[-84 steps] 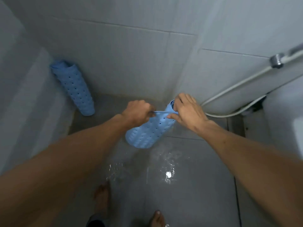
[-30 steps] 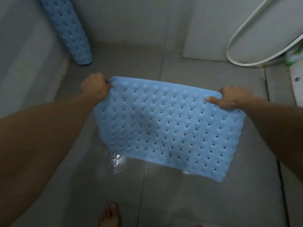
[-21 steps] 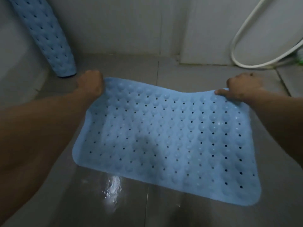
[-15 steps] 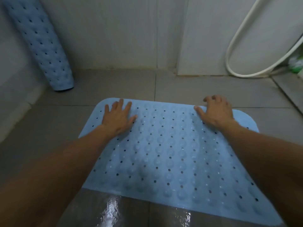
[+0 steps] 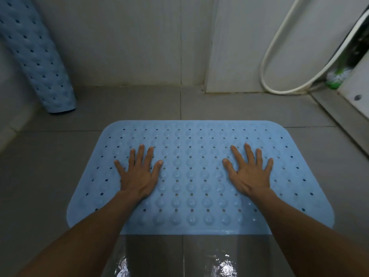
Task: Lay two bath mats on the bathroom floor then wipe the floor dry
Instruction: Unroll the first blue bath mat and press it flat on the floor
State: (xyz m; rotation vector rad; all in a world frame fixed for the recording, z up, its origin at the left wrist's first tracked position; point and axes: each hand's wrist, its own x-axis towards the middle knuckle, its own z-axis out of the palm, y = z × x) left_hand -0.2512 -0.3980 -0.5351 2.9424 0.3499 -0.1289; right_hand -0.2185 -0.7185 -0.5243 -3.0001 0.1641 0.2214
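A light blue bath mat [image 5: 191, 176] with bumps and small holes lies flat on the grey tiled floor [image 5: 50, 166]. My left hand [image 5: 139, 174] rests palm down on its left half, fingers spread. My right hand [image 5: 249, 172] presses flat on its right half, fingers also spread. Neither hand holds anything. A second blue mat [image 5: 38, 56], rolled into a tube, stands on end against the wall at the far left.
Water glistens on the tiles [image 5: 179, 260] just in front of the mat. A white shower hose [image 5: 279, 56] loops down the wall at the right. A green-and-white object [image 5: 337, 76] sits in the right corner beside a white ledge [image 5: 357, 88].
I unrolled the mat, held it by its far corners, lowered it onto the floor and let go. Both hands now lie flat and further apart on it.
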